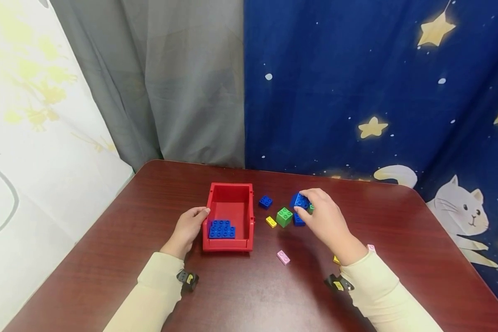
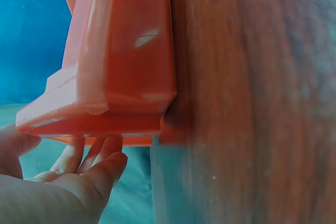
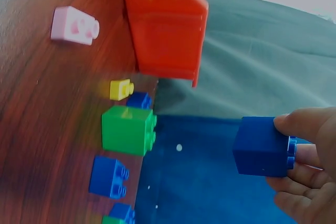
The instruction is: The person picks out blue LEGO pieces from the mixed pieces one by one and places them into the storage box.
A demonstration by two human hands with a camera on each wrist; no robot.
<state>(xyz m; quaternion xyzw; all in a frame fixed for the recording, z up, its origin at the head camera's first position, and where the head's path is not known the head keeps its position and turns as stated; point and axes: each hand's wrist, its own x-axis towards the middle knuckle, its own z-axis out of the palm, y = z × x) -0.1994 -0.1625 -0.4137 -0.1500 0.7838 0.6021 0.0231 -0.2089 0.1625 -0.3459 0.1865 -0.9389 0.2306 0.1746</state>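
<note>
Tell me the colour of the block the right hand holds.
The block in the right hand is blue, clearest in the right wrist view.

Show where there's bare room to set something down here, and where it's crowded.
Free: the table between its left edge and the left hand; between the right sleeve and the right edge; inside the red bin, beyond its blue bricks. Crowded: right of the bin, with a green brick, a yellow brick and loose blue bricks.

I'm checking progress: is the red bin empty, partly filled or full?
The red bin is partly filled: blue bricks sit at its near end, with bare space behind them.
</note>
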